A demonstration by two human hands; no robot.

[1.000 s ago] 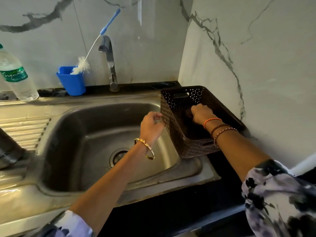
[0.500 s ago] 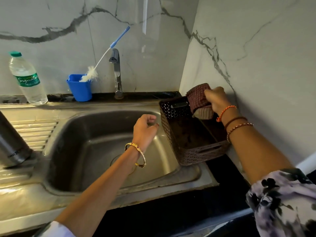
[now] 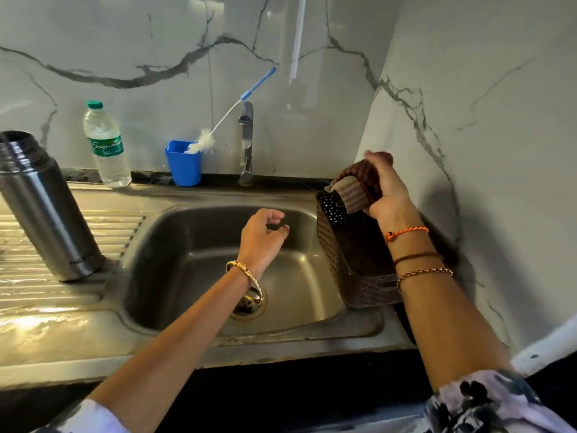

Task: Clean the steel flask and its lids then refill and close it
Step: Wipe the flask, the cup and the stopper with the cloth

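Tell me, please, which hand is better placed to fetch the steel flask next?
Left, probably: the left hand hangs free over the sink, nearer the steel flask; the right hand grips a cloth.

Right hand [image 3: 387,189] grips cloth [image 3: 356,190] above basket [image 3: 352,260].

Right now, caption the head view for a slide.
Right hand lifts a brown cloth above the basket; steel flask waits beside the sink.
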